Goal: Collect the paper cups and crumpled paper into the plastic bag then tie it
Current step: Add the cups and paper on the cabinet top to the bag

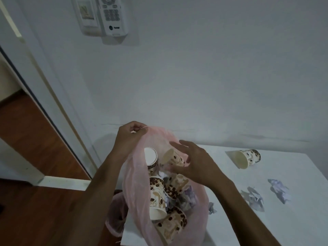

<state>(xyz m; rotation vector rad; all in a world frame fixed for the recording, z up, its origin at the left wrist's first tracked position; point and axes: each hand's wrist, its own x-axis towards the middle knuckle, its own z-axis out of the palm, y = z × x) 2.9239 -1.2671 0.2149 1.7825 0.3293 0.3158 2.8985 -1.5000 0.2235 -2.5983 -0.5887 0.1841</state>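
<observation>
A thin pink plastic bag (134, 189) stands open at the left end of the white table (292, 219). Inside it lie several paper cups printed with coffee beans (156, 197) and some crumpled paper (188, 197). My left hand (130, 134) pinches the bag's far rim and holds it up. My right hand (193, 160) hovers over the bag's mouth with spread, relaxed fingers, holding nothing; a cup (173, 157) lies just under it. One more cup (246, 158) lies on its side on the table to the right. Two crumpled papers (253, 197) (279, 189) lie near it.
A small paper scrap (212, 207) lies beside the bag. The table stands against a white wall (213, 77). Left of it are a white door frame (53, 96) and brown wooden floor (35, 210). A remote in a wall holder (113, 15) hangs high up.
</observation>
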